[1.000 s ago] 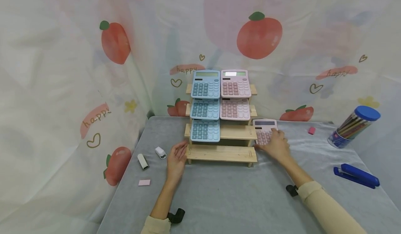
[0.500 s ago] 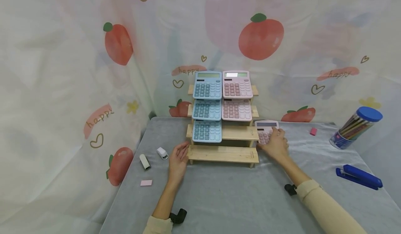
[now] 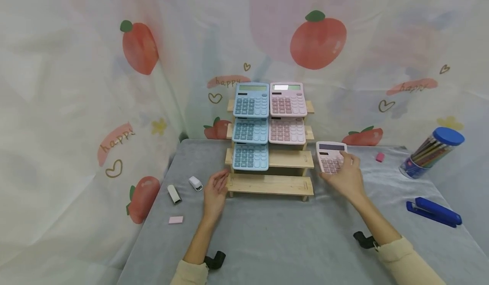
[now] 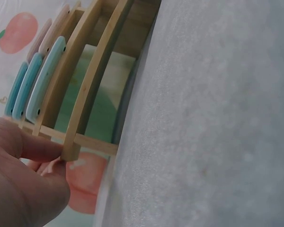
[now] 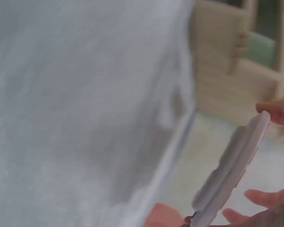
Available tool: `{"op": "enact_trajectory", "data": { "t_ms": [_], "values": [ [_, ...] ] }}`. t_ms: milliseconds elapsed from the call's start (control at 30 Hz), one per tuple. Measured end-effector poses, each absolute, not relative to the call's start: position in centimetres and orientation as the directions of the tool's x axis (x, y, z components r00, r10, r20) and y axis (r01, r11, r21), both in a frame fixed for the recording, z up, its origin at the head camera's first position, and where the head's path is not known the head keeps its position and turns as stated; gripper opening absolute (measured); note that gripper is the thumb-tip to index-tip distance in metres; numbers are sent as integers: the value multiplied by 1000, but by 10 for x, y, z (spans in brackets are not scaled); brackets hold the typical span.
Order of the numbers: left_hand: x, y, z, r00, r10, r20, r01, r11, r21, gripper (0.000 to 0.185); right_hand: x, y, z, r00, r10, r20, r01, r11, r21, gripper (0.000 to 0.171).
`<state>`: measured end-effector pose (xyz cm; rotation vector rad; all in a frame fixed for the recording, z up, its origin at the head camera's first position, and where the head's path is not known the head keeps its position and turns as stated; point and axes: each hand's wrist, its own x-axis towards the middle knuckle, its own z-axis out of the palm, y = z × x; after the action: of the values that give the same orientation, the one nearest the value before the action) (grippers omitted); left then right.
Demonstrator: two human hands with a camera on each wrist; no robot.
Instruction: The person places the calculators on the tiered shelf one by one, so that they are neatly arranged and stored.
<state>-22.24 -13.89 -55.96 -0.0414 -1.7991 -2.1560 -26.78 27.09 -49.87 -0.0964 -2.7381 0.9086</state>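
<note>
Right hand (image 3: 345, 179) is gripping a pink plastic calculator (image 3: 331, 157), fingers curled round its edges, holding it tilted up off the grey cloth-covered desk (image 3: 275, 238), just right of the stepped wooden display rack (image 3: 269, 185). Left hand (image 3: 214, 191) is resting fingers relaxed against the rack's lower left end, holding nothing. Blue calculators (image 3: 250, 128) and pink calculators (image 3: 287, 116) are sitting on the rack's tiers.
</note>
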Motion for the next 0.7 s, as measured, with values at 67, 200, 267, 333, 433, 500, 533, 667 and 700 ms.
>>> {"op": "enact_trajectory", "data": {
  "t_ms": [67,200,267,333,433,500,533,667,700],
  "values": [
    [-222,-139,-557,-946,-231,228,265,-144,953,60,-259,270,-489,-968,125,217,-30,803,-595,106],
    [-220,-139,-554,-949,-223,222,255,-132,958,60,-242,266,-473,-972,96,216,-54,800,-598,105],
    [-220,-139,-553,-949,-222,223,256,-130,958,60,-233,261,-465,-973,77,217,-70,798,-599,104],
    [-220,-140,-554,-948,-224,227,260,-130,957,60,-225,255,-458,-975,51,216,-89,802,-591,104],
    [-220,-140,-555,-945,-228,235,268,-125,955,60,-214,243,-449,-978,10,208,-114,808,-578,103],
    [-221,-140,-555,-944,-230,236,268,-117,956,60,-209,235,-447,-978,-13,207,-132,811,-570,102],
    [-221,-140,-555,-945,-229,235,266,-114,957,60,-207,231,-446,-977,-22,212,-141,811,-568,100],
    [-221,-139,-555,-946,-231,228,261,-124,957,60,-204,215,-448,-972,-64,225,-185,801,-569,96],
    [-221,-139,-556,-947,-231,224,257,-127,958,59,-204,211,-449,-971,-72,230,-193,800,-567,95]
  ]
}}
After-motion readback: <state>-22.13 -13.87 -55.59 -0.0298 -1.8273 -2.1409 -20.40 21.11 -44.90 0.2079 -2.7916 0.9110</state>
